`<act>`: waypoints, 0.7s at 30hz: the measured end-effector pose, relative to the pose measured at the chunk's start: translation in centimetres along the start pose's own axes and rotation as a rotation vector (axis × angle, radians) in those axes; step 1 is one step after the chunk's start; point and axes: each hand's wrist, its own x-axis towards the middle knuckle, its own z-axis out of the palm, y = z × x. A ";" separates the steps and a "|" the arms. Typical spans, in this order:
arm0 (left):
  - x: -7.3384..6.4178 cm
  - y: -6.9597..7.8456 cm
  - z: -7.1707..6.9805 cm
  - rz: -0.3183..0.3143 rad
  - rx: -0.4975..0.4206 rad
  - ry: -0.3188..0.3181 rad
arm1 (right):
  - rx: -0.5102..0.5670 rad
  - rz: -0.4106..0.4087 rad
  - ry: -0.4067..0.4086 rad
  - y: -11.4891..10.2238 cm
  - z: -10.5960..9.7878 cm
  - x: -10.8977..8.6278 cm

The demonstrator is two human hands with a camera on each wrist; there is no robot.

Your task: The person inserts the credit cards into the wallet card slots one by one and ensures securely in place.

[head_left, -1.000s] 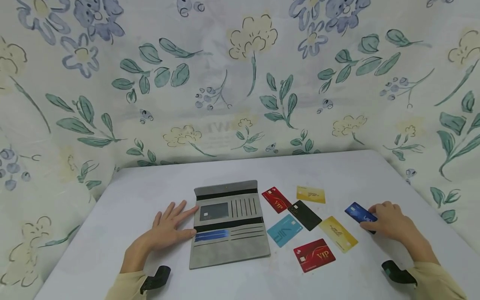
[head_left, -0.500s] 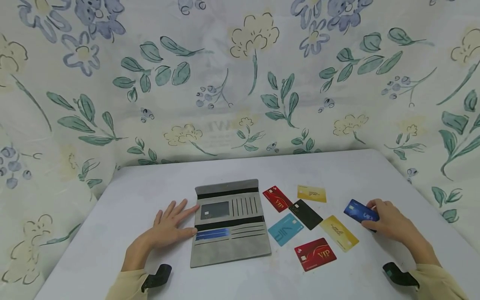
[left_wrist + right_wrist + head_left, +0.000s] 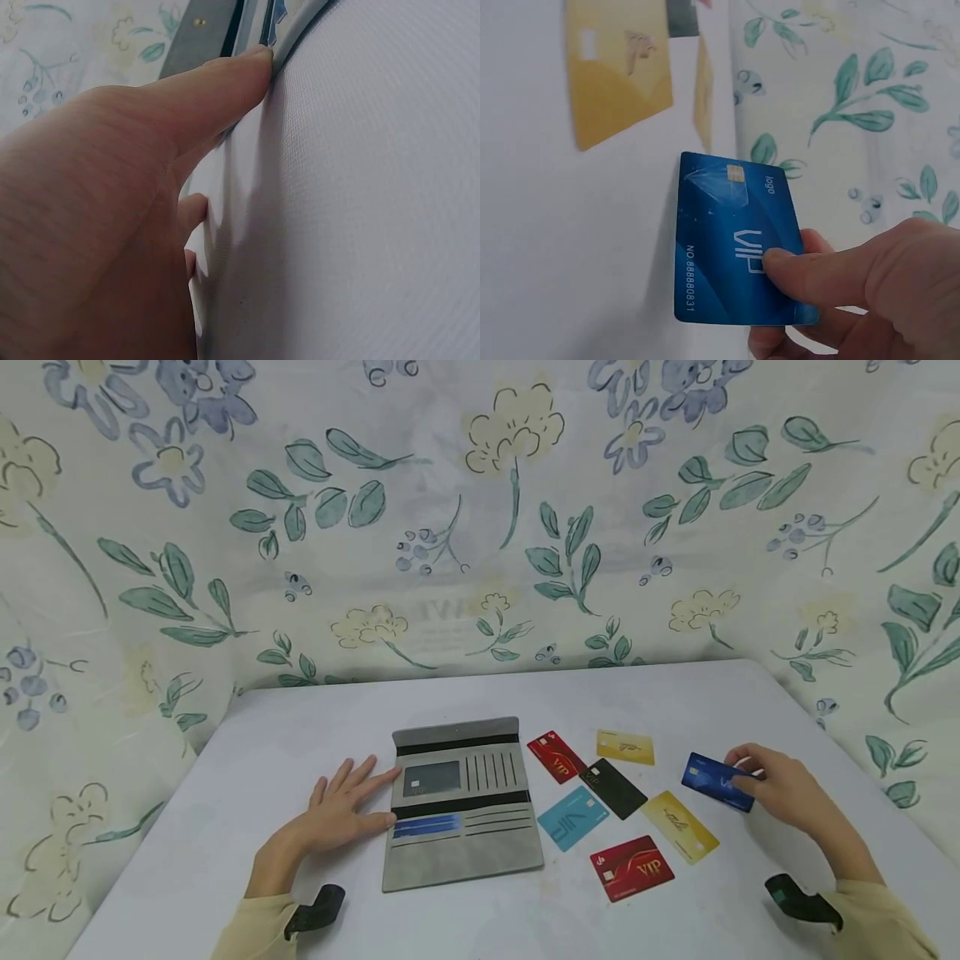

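Floral cloth [image 3: 337, 597] is hung behind a white table [image 3: 570, 931]. Nearest the table's right edge, the blue card [image 3: 712, 781] is pinched at its right end between thumb and fingers of the right hand [image 3: 783, 785]; it appears to be held clear of the surface. Its long axis is set mainly left to right, slanted toward the near right corner, and its chip end is pointed toward the wallet [image 3: 461, 868]. Between these two, six loose cards [image 3: 613, 789] are spread. The wallet is laid unfolded left of the table's centre, its left edge touched by the left hand [image 3: 337, 814], whose fingers are spread and grip nothing. The left hand is placed well apart from the blue card.
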 end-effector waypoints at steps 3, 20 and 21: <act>0.0 0.0 0.0 0.004 0.008 0.007 | 0.021 -0.010 -0.005 -0.5 -0.2 0.3; 0.0 0.0 -0.1 0.008 0.008 0.004 | 0.140 -0.081 0.007 -8.5 1.0 2.9; 0.0 0.0 0.0 0.006 0.008 0.002 | 0.152 -0.091 0.008 -9.0 1.1 3.1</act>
